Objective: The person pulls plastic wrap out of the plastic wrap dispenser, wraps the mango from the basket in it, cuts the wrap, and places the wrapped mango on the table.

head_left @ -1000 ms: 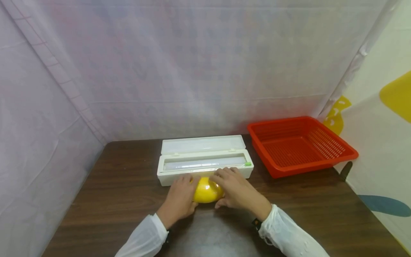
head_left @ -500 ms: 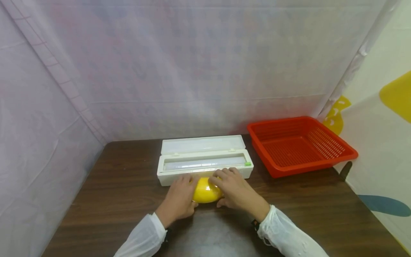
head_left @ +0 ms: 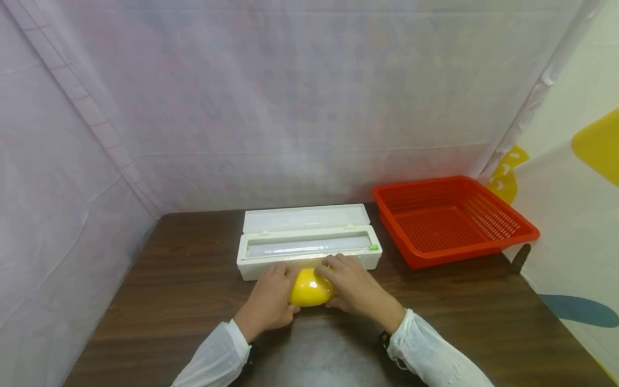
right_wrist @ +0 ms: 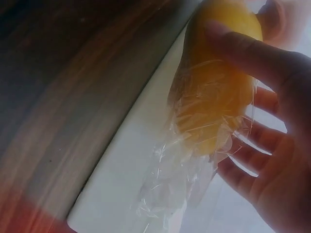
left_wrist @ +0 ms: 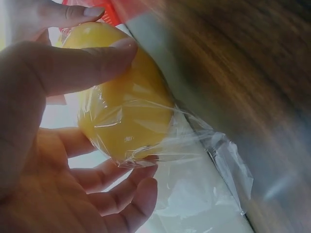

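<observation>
A smooth, oval yellow fruit [head_left: 311, 287], its exact kind unclear, is held between my two hands in front of the white box. Clear cling film [left_wrist: 228, 155] wraps it, with loose crumpled ends trailing off both sides in the wrist views. My left hand [head_left: 271, 298] grips the left end, thumb laid across the skin and fingers bent beneath. On the other end my right hand [head_left: 360, 287] does likewise, thumb [right_wrist: 257, 53] pressing the fruit. The fruit's underside is hidden in the head view.
Just behind the hands stands a long white cling film box [head_left: 251, 270], lid [head_left: 307, 217] tipped back, with a roll [head_left: 309, 247] inside and a green slider [head_left: 373, 247]. A red basket [head_left: 464, 255] sits at the back right of the brown wooden table [head_left: 193, 301].
Both hands keep their hold on the wrapped fruit. The right hand's thumb and fingers shift very slightly, and the fruit barely moves.
</observation>
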### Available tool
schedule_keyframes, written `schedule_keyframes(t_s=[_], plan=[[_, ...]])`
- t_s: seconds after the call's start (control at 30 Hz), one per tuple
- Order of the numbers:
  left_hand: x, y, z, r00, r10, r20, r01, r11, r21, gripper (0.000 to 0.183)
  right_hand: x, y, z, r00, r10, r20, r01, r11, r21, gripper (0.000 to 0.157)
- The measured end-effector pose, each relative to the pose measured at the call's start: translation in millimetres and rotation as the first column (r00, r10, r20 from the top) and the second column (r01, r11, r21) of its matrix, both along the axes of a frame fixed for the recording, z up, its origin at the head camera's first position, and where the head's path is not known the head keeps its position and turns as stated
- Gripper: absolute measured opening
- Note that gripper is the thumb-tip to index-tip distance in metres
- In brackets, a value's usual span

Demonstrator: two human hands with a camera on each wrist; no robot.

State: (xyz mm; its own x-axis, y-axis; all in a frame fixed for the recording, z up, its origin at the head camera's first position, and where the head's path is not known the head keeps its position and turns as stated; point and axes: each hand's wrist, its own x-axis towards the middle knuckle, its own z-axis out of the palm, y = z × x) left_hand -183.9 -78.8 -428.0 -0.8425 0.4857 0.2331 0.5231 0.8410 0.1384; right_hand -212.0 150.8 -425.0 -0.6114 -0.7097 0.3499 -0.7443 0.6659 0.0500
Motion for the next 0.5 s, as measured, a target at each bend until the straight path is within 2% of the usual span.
schedule_keyframes(t_s=[0.33,0.5], plan=[[2.5,-0.1,-0.5,0.999,-0.001,-0.037,0.001,1.0,-0.001,0.081,-4.4,3.3,-0.9,1.0,0.017,0.0,-0.017,1.0,0.013,0.073],[4.3,0.4,-0.3,0.999,0.002,-0.043,-0.002,1.0,-0.009,0.079,-4.4,5.2,1.1,0.999,0.017,0.033,-0.017,1.0,0.004,0.074]])
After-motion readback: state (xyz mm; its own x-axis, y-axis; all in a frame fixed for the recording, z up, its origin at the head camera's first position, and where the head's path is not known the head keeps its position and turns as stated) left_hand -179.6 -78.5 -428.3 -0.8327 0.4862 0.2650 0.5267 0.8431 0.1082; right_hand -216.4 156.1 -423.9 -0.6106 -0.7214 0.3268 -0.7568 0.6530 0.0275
